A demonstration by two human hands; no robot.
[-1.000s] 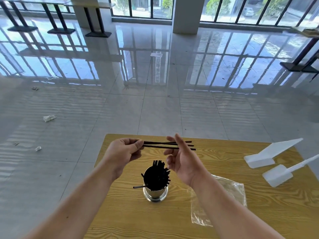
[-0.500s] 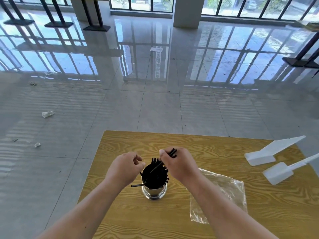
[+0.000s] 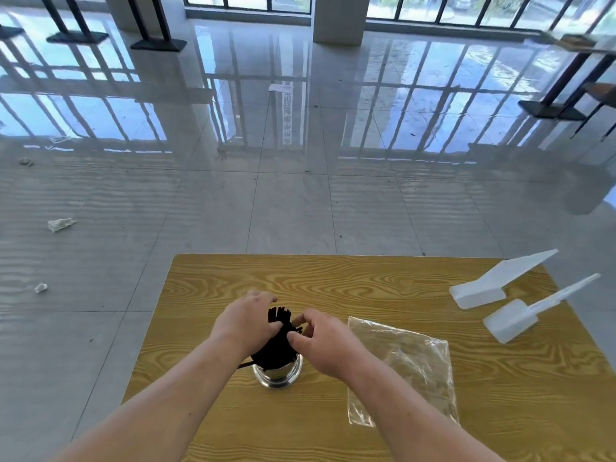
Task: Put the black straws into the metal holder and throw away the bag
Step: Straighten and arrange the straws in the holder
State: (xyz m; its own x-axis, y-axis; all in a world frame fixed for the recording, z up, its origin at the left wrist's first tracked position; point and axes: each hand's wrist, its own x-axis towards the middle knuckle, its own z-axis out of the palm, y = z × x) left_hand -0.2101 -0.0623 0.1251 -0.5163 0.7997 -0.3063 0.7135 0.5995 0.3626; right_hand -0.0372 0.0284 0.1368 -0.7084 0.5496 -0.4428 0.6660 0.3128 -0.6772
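Note:
A round metal holder (image 3: pixel 278 375) stands on the wooden table (image 3: pixel 366 288) near its front left. A bunch of black straws (image 3: pixel 278 331) sticks up out of it, and one straw pokes out sideways at the holder's left. My left hand (image 3: pixel 248 323) wraps around the bunch from the left. My right hand (image 3: pixel 325 341) touches the straw tops from the right with curled fingers. Both hands hide much of the bunch. A clear plastic bag (image 3: pixel 403 365) lies flat on the table just right of the holder.
Two white plastic scoops (image 3: pixel 493 281) (image 3: pixel 520 315) lie at the table's right side. Beyond the table is a glossy tiled floor with scraps of litter (image 3: pixel 60 224) at the left and table bases at the back.
Earlier my hands held a few straws level above the holder. Those straws went down into the holder, and both hands have now closed in around the bunch.

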